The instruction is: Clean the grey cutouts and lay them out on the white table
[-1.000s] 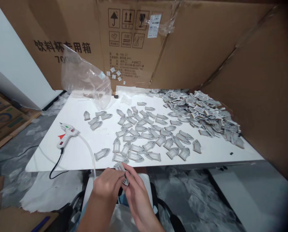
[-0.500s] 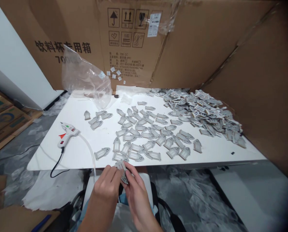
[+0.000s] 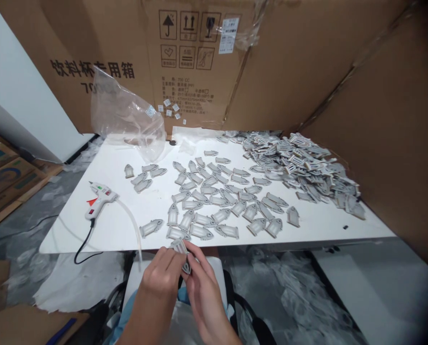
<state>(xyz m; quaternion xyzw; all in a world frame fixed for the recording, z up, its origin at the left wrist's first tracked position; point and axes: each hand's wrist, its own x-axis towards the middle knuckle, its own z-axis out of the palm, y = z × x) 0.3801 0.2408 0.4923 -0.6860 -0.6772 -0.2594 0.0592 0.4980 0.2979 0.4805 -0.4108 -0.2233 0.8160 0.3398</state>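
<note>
Just below the front edge of the white board (image 3: 109,230), my left hand (image 3: 159,278) and my right hand (image 3: 201,282) meet around one small grey arrow-shaped piece (image 3: 182,251). Both hands pinch it from either side, fingers closed, over my lap. The piece's upper end shows between my fingertips; its lower end is hidden by them. Several like grey pieces (image 3: 206,206) lie spread in rows on the board just beyond my hands.
A white glue gun (image 3: 98,200) with a black cord lies on the board's left side. A heap of grey and white pieces (image 3: 300,165) sits at the right back. A clear plastic bag (image 3: 125,117) stands at the back left. Cardboard walls (image 3: 307,67) enclose the board.
My hands have stayed at the board's front edge, turning the small piece slightly between the fingers. The view has shifted a little.
</note>
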